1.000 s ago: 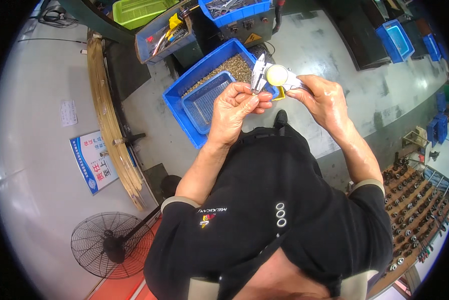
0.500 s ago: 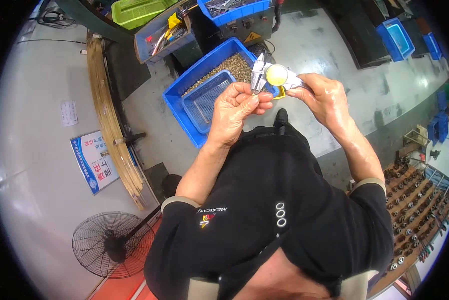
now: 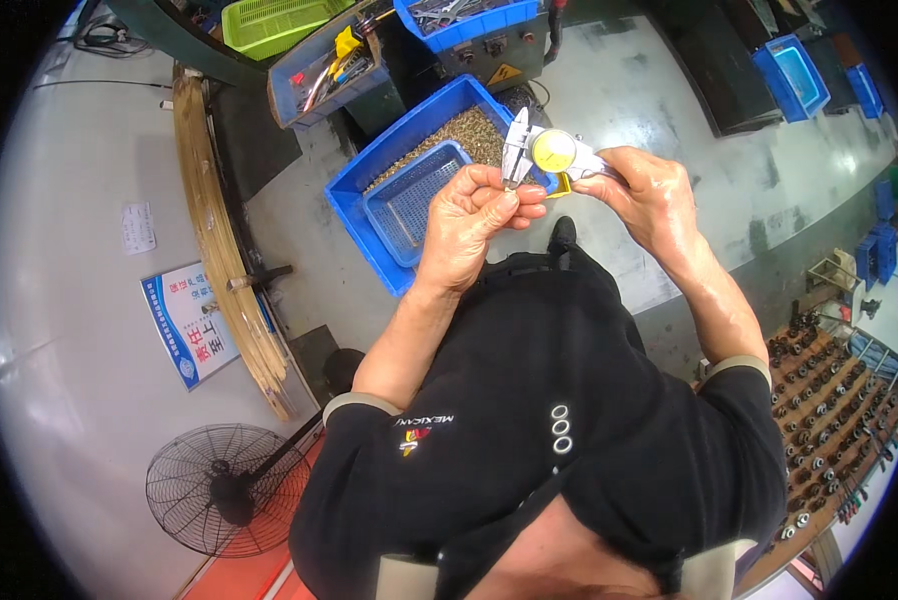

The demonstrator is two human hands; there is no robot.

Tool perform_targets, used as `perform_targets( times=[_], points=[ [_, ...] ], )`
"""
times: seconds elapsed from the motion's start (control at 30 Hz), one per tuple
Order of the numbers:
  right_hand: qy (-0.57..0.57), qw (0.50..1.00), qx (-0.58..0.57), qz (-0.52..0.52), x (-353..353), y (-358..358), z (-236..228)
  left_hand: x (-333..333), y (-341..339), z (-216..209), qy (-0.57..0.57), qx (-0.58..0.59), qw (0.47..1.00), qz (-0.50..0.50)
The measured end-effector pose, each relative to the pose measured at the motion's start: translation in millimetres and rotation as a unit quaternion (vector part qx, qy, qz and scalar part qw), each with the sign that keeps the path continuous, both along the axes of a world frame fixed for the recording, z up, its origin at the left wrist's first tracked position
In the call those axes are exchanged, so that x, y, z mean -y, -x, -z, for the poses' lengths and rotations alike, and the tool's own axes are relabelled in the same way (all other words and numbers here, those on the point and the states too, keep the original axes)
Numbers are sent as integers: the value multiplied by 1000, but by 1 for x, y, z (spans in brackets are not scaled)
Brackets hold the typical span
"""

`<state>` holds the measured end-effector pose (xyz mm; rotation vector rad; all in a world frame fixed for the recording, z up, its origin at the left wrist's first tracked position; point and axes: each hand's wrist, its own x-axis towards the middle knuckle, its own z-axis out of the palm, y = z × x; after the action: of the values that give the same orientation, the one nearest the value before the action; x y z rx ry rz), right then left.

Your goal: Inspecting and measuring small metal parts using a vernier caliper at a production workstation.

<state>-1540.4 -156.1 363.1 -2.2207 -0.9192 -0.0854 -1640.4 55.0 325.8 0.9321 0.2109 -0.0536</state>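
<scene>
My right hand (image 3: pixel 649 195) is closed around the beam of a dial caliper (image 3: pixel 554 150), which has a round yellow dial and points toward the upper left. Between the thumb and fingers of my left hand (image 3: pixel 474 215) is pinched a small metal part (image 3: pixel 510 188), right at the tips of the caliper's jaws. It is too small to make out its exact shape. Below both hands stands a blue bin (image 3: pixel 354 200) holding many small brass-coloured pieces (image 3: pixel 474 135), with a blue mesh basket (image 3: pixel 409 205) resting inside it.
Beyond the bin are a tray of tools (image 3: pixel 329 75), a blue tray of wrenches (image 3: pixel 469 20) and a green basket (image 3: pixel 269 25). A black fan (image 3: pixel 231 490) stands at lower left, near long rods (image 3: pixel 214 220) by the wall. At right is a rack of dark metal parts (image 3: pixel 829 420).
Almost nothing differs. The caliper's dial has tilted very slightly; both hands keep their places and their hold.
</scene>
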Motion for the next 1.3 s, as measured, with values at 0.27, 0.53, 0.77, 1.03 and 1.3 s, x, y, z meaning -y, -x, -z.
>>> perform_targets(
  times=[0.27, 0.53, 0.77, 1.03, 1.3],
  points=[
    [1, 1000, 4, 4, 0, 0, 1, 0, -1, 2, -1, -3, 1000, 0],
    [-2, 1000, -9, 5, -1, 0, -1, 1, -1, 3, -3, -2, 1000, -2],
    [3, 1000, -16, 8, 0, 1, -3, 2, 0, 4, -3, 3, 1000, 0],
    [5, 1000, -4, 10, 2, 2, 0, 3, 1, 4, -16, 1, 1000, 2],
    [3, 1000, 5, 11, 3, 2, 0, 4, 2, 4, -19, 1, 1000, 2]
  ],
)
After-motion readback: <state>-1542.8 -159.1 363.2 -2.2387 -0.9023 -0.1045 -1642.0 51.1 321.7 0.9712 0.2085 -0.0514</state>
